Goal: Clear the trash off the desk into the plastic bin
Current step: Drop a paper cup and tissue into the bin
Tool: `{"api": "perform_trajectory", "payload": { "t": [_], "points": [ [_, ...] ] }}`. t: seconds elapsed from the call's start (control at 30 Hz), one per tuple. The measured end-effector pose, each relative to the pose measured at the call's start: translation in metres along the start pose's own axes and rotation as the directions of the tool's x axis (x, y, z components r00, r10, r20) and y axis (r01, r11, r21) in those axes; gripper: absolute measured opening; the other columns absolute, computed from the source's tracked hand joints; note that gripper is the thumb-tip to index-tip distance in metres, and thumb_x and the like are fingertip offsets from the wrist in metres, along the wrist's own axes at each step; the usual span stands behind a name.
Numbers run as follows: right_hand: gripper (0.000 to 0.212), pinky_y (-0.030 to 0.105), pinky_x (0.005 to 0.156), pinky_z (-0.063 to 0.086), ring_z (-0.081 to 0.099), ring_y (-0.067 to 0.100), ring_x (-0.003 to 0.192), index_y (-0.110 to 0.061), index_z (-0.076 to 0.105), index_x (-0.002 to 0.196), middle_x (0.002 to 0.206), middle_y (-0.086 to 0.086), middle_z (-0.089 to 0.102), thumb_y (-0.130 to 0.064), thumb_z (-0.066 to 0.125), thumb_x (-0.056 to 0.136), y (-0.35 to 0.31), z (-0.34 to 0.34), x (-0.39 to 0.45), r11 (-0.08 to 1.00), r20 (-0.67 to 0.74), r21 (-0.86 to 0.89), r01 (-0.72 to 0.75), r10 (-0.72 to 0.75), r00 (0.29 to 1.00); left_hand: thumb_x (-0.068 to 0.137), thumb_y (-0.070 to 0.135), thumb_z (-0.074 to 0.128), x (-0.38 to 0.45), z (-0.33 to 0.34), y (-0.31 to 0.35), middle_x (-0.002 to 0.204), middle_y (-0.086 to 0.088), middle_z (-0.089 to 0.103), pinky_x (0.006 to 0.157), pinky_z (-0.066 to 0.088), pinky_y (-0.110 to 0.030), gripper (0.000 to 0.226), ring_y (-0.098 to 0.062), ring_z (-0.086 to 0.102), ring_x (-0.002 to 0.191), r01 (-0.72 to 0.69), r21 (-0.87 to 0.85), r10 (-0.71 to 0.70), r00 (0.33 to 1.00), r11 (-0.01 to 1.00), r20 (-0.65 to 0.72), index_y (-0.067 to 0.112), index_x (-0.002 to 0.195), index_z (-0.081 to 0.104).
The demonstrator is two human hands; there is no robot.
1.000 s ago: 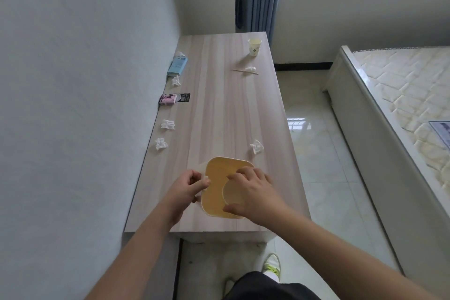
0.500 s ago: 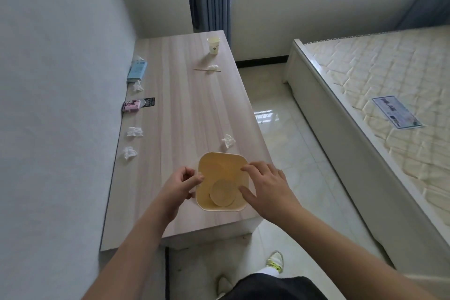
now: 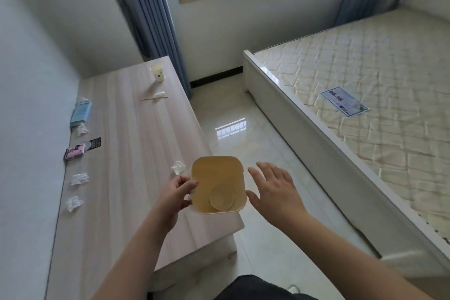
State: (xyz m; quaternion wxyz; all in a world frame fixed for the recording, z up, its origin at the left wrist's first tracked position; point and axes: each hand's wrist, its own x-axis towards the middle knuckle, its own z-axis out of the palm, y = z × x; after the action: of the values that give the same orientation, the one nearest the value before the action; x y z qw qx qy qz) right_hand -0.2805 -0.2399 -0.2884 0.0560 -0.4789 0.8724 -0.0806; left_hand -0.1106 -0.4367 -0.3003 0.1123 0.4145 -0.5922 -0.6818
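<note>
While your left hand (image 3: 176, 192) is pinching the left wall of the plastic bin (image 3: 218, 184) between thumb and fingers, your right hand (image 3: 272, 189) is hovering just beside the bin's right wall with its fingers spread and holding nothing. The bin is standing upright with its mouth facing you, and it is sitting at the right-hand edge of the desk (image 3: 126, 143), near the front corner; part of it appears to be overhanging that edge, though the angle is making this hard to confirm.

The relation that is governing the coming move is this: the nearest trash, a crumpled tissue (image 3: 178, 167), is lying just beyond your left hand and just beside the bin's far-left corner. Your left hand is therefore the nearer one, but it is occupied with the bin wall.

The remaining trash is lying to your left and further up the desk: two tissue wads (image 3: 76, 191) along the wall edge, another tissue (image 3: 82, 128) by the blue packet (image 3: 81, 111), and a stick with a wad (image 3: 155, 96) short of the paper cup (image 3: 157, 73).
</note>
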Motion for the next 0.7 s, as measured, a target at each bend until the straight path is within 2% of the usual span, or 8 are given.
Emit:
{"api": "perform_trajectory", "payload": {
  "t": [0.07,0.23,0.37,0.53,0.63,0.7],
  "points": [
    [0.060,0.041,0.118,0.007,0.012,0.023,0.146,-0.027,0.018,0.148,0.159,0.003,0.018,-0.055,0.027,0.096,0.034,-0.005,-0.003,0.999,-0.007,-0.002,-0.052,0.052,0.999,0.069,0.038,0.069,0.007,0.030,0.007,0.088,-0.006,0.064,0.061,0.046,-0.028,0.044,-0.015,0.062,0.074,0.002,0.014,-0.002,1.000,1.000,0.007,0.007,0.098,0.059],
    [0.063,0.040,0.118,0.000,0.003,0.021,0.147,-0.027,0.007,0.151,0.161,0.003,0.008,-0.056,0.018,0.096,0.105,-0.021,-0.010,0.993,-0.029,-0.002,-0.115,0.115,0.993,0.065,0.038,0.074,0.022,0.098,0.024,0.082,-0.003,0.065,0.055,0.049,-0.023,0.041,-0.011,0.064,0.069,-0.003,0.015,0.002,1.000,1.000,0.031,0.010,0.092,0.060],
    [0.064,0.041,0.117,-0.004,0.000,0.022,0.148,-0.028,0.002,0.151,0.161,0.002,0.003,-0.057,0.012,0.095,0.146,-0.031,-0.010,0.990,-0.040,-0.042,-0.138,0.136,0.990,0.064,0.041,0.074,0.031,0.136,0.034,0.083,-0.004,0.067,0.074,0.049,-0.039,0.044,-0.018,0.064,0.079,0.014,-0.038,-0.013,0.999,0.999,0.043,0.011,0.094,0.060],
    [0.065,0.040,0.115,-0.008,-0.005,0.021,0.147,-0.029,0.000,0.151,0.161,0.001,-0.001,-0.058,0.012,0.095,0.179,-0.032,-0.007,0.988,-0.026,-0.045,-0.149,0.148,0.989,0.086,0.027,0.063,0.042,0.162,0.033,0.090,-0.007,0.067,0.082,0.044,-0.042,0.027,-0.023,0.061,0.086,0.076,-0.144,-0.077,0.997,0.987,0.002,0.007,0.105,0.059],
    [0.064,0.039,0.115,-0.011,-0.007,0.021,0.147,-0.030,-0.004,0.150,0.161,0.000,-0.004,-0.057,0.011,0.095,0.189,-0.030,0.002,0.989,-0.006,-0.051,-0.141,0.141,0.990,0.085,0.027,0.063,0.051,0.165,0.037,0.091,-0.008,0.067,0.083,0.043,-0.043,0.035,-0.024,0.060,0.088,0.096,-0.175,-0.100,0.995,0.980,-0.010,0.005,0.112,0.059],
    [0.061,0.038,0.114,-0.011,-0.007,0.020,0.147,-0.031,-0.004,0.150,0.161,-0.001,-0.003,-0.053,0.015,0.096,0.195,-0.030,0.012,0.988,-0.004,-0.037,-0.147,0.147,0.989,0.076,0.033,0.069,0.059,0.164,0.039,0.090,-0.007,0.068,0.083,0.043,-0.044,0.044,-0.023,0.061,0.087,0.088,-0.148,-0.087,0.996,0.985,0.014,0.005,0.109,0.058]
  ]
}}
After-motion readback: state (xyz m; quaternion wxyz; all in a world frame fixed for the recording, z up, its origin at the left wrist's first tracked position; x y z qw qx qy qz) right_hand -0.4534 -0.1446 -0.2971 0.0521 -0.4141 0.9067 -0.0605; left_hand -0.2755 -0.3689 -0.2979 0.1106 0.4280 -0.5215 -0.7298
